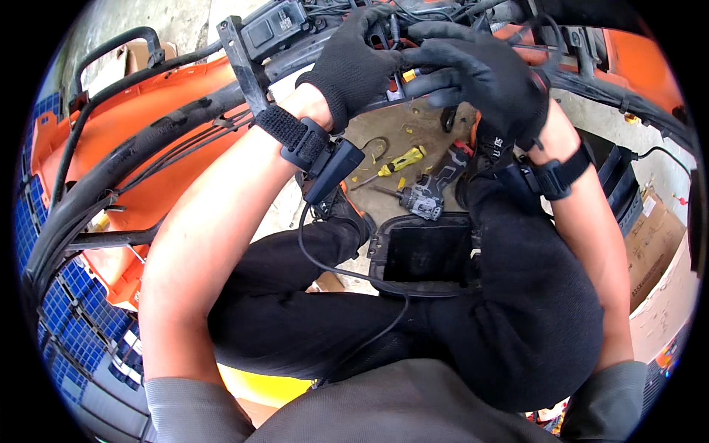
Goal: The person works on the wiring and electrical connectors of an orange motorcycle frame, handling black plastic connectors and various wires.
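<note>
The left hand [354, 70] is curled and the right hand [495, 77] loosely spread, with the small yellow piece [410, 74] between them, perhaps to steady it, though I cannot tell if either grips, and screwdriver [402, 161] and power drill [426, 199] lie below, probably for easy reach

Gloved fingers [437, 31] at cables [395, 29], yellow screwdriver [403, 160], power drill [427, 199]

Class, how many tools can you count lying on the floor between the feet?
2: a yellow screwdriver and, to its right, a grey drill. Others may be hidden.
</note>
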`<state>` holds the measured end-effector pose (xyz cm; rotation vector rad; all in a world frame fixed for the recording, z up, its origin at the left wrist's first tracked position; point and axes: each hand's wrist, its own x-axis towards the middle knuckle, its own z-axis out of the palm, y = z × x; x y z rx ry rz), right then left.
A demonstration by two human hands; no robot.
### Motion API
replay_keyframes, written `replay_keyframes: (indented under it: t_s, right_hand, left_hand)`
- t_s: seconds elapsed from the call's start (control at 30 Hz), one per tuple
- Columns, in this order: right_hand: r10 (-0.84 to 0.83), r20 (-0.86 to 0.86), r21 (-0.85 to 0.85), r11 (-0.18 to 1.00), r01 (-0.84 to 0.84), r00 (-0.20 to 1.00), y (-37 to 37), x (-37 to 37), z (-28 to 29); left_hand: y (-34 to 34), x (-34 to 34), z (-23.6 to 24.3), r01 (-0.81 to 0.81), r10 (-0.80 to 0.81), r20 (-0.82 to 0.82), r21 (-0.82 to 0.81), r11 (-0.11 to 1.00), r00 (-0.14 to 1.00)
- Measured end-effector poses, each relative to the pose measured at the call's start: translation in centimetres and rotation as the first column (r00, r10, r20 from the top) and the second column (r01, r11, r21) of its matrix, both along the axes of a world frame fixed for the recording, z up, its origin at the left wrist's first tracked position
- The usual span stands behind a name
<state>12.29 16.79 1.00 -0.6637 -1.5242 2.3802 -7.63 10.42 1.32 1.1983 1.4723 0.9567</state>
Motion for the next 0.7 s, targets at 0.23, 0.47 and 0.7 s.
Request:
replay_keyframes:
  t_s: [0.23, 0.47, 0.7]
  right_hand:
    - [-0.231, 0.041, 0.927, 0.372, 0.049, 0.972, 1.4, 0.1, 2.0]
    - [-0.480, 0.215, 0.906, -0.226, -0.357, 0.850, -0.7, -4.4, -1.0]
    - [-0.445, 0.297, 0.923, -0.094, -0.374, 0.845, -0.5, -4.9, 0.8]
  left_hand:
    - [-0.2, -0.4, 0.1, 0.047, -0.047, 0.190, 0.003, 0.999, 0.981]
    - [-0.3, -1.1, -0.3, 0.032, -0.004, 0.319, -0.084, 0.996, 0.948]
    - [-0.9, -3.0, -1.3, 0.411, -0.250, -0.431, 0.336, 0.848, 0.867]
